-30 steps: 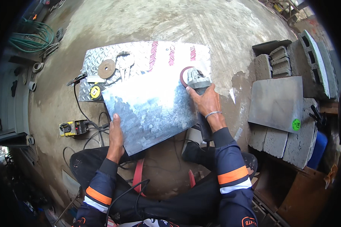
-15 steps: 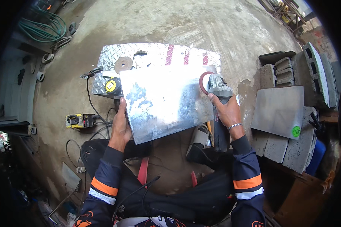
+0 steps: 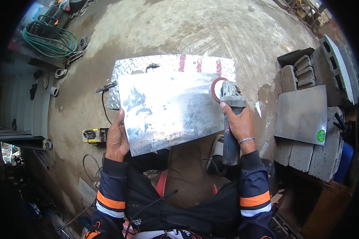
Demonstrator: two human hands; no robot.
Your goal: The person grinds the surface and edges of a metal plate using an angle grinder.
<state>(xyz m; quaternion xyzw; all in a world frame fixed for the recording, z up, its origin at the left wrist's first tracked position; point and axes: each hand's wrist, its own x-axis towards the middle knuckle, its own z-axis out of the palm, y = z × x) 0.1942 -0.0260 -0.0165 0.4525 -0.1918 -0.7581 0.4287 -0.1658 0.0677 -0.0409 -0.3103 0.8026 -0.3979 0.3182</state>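
A shiny metal sheet (image 3: 171,113) with dark blotches on its left part lies tilted over a diamond-plate bench top (image 3: 167,61). My left hand (image 3: 117,137) grips its left edge, thumb on top and the other fingers hidden beneath. In my right hand (image 3: 240,125) is an angle grinder (image 3: 232,101), held by its body with the handle end toward me. Its reddish-rimmed disc (image 3: 217,89) stands at the sheet's right edge; whether it touches the metal, I cannot tell. Just the top of a brown disc (image 3: 137,72) shows behind the sheet.
A yellow-and-black box (image 3: 92,136) with cables sits on the floor at left. Concrete blocks (image 3: 295,153) are stacked at right, with another metal sheet (image 3: 301,113) leaning on them. A green hose (image 3: 48,38) lies coiled far left. Dark clamps (image 3: 106,87) rest by the bench's left edge.
The sheet has shifted left over the bench with my left hand, covering the yellow tape measure and most of the brown disc. My right hand still holds the grinder. The whole view has shifted slightly.
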